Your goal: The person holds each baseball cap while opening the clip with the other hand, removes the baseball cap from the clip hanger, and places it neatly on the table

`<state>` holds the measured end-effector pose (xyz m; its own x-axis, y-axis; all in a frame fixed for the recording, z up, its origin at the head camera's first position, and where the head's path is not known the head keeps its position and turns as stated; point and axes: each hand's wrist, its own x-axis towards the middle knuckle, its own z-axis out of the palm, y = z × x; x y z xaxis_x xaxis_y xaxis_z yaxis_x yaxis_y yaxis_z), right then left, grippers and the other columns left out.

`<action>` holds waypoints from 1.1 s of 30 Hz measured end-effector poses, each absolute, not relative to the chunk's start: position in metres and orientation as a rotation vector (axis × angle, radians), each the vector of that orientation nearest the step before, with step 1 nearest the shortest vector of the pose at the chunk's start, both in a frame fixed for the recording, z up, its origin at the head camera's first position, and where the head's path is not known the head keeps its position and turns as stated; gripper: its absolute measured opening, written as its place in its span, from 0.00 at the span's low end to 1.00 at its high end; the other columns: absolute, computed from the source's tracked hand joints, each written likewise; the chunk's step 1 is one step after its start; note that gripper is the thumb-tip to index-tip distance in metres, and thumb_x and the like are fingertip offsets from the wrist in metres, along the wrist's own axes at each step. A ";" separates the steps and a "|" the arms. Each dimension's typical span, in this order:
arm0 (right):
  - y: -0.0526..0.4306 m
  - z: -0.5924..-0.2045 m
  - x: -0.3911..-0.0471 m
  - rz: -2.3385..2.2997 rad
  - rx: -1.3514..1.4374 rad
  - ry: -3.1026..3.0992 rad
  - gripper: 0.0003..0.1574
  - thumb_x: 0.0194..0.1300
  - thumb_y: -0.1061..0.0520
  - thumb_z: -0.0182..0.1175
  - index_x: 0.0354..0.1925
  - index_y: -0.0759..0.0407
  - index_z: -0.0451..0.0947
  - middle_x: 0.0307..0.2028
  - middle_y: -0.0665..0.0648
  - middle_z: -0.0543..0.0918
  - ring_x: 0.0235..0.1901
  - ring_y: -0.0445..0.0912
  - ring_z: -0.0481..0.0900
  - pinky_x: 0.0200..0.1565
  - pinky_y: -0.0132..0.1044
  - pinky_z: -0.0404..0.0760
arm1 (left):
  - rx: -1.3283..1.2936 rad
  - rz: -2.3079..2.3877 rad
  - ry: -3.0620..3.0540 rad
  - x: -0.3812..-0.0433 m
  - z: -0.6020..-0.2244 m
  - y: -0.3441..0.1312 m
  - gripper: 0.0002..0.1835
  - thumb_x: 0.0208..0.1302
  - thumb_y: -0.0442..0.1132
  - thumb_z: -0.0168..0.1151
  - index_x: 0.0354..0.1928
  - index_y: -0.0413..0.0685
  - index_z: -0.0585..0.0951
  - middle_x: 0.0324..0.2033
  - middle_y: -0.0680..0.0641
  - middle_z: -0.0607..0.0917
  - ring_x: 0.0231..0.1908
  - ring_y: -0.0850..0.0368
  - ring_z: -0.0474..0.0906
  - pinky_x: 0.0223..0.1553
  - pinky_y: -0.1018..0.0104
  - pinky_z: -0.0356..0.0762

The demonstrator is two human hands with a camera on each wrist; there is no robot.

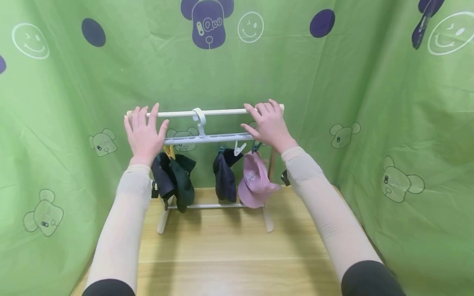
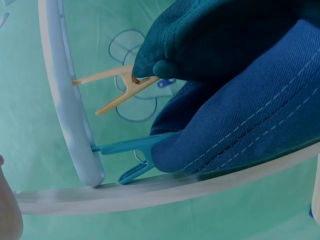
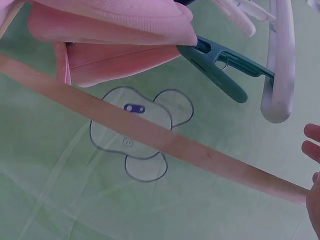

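My left hand [image 1: 143, 133] lies over the left end of the top rail [image 1: 174, 114], its fingers straight and thumb spread. Over the rail's right end my right hand [image 1: 269, 125] extends its fingers, the thumb pointing inward. A white clip hanger [image 1: 214, 138] hooks over the rail between them. From it hang a pink cap [image 1: 255, 181] and a navy cap [image 1: 224, 176] on the right half. On the left half hang a dark green cap [image 1: 182, 181] in a yellow clip [image 2: 131, 90] and a dark blue cap [image 2: 240, 115] in a teal clip [image 2: 135, 150].
The rack's feet [image 1: 268, 220] stand on a wooden surface [image 1: 222, 246], joined by a low crossbar [image 1: 207, 206]. A white clip [image 1: 238, 149] hangs between the navy and pink caps. Green printed curtain [image 1: 148, 74] encloses the back and both sides.
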<state>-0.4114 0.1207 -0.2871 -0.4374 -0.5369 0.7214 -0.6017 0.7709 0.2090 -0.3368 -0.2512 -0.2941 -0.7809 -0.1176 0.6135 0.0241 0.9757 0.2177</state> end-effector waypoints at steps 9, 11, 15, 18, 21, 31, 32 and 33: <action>0.142 -0.285 -0.411 0.142 0.827 -2.180 0.39 0.64 0.34 0.58 0.67 0.50 0.67 0.47 0.61 0.79 0.52 0.57 0.75 0.71 0.57 0.57 | 0.043 -0.271 -2.410 -0.346 -0.299 -0.232 0.35 0.71 0.68 0.31 0.76 0.69 0.50 0.73 0.43 0.59 0.76 0.44 0.44 0.75 0.41 0.29; 0.147 -0.285 -0.411 0.149 0.822 -2.197 0.39 0.65 0.35 0.58 0.68 0.49 0.66 0.48 0.61 0.79 0.53 0.57 0.75 0.72 0.57 0.56 | 0.040 -0.272 -2.404 -0.347 -0.299 -0.227 0.35 0.70 0.69 0.31 0.76 0.69 0.50 0.73 0.43 0.59 0.76 0.44 0.44 0.75 0.40 0.30; 0.157 -0.284 -0.410 0.153 0.811 -2.215 0.39 0.65 0.35 0.58 0.68 0.50 0.66 0.49 0.62 0.79 0.53 0.58 0.75 0.72 0.57 0.56 | 0.029 -0.279 -2.393 -0.348 -0.300 -0.217 0.35 0.70 0.69 0.31 0.76 0.69 0.51 0.72 0.43 0.60 0.76 0.44 0.45 0.75 0.40 0.31; 0.164 -0.283 -0.411 0.156 0.808 -2.214 0.39 0.64 0.36 0.59 0.67 0.50 0.67 0.49 0.63 0.79 0.53 0.58 0.74 0.71 0.57 0.56 | 0.021 -0.285 -2.386 -0.350 -0.300 -0.211 0.34 0.70 0.69 0.31 0.76 0.70 0.52 0.72 0.43 0.60 0.76 0.44 0.46 0.75 0.41 0.30; 0.171 -0.282 -0.411 0.159 0.807 -2.214 0.39 0.65 0.36 0.59 0.67 0.50 0.67 0.49 0.63 0.79 0.53 0.58 0.74 0.72 0.57 0.56 | 0.019 -0.284 -2.381 -0.351 -0.300 -0.204 0.34 0.70 0.69 0.31 0.76 0.70 0.52 0.72 0.43 0.60 0.76 0.44 0.46 0.75 0.41 0.30; 0.190 -0.283 -0.413 0.176 0.791 -2.226 0.39 0.65 0.36 0.59 0.67 0.50 0.67 0.49 0.63 0.79 0.54 0.58 0.73 0.73 0.55 0.53 | 0.005 -0.270 -2.379 -0.355 -0.301 -0.186 0.34 0.70 0.69 0.31 0.76 0.71 0.51 0.72 0.43 0.60 0.75 0.43 0.46 0.75 0.40 0.31; 0.191 -0.284 -0.413 0.181 0.790 -2.226 0.39 0.64 0.36 0.59 0.67 0.50 0.67 0.49 0.63 0.79 0.54 0.58 0.73 0.73 0.55 0.53 | 0.004 -0.270 -2.379 -0.356 -0.301 -0.185 0.34 0.70 0.69 0.31 0.76 0.71 0.51 0.72 0.43 0.60 0.75 0.43 0.46 0.75 0.41 0.31; 0.193 -0.284 -0.413 0.184 0.789 -2.226 0.39 0.64 0.37 0.59 0.67 0.50 0.67 0.50 0.63 0.79 0.54 0.58 0.73 0.73 0.55 0.53 | 0.004 -0.269 -2.380 -0.356 -0.302 -0.183 0.34 0.70 0.69 0.31 0.76 0.71 0.51 0.72 0.43 0.60 0.75 0.43 0.46 0.75 0.41 0.31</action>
<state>-0.4130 0.1927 -0.2839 -0.5259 -0.4826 0.7004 -0.5912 0.7994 0.1069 -0.3558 -0.1832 -0.3016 -0.7340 -0.0790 0.6746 0.0736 0.9781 0.1946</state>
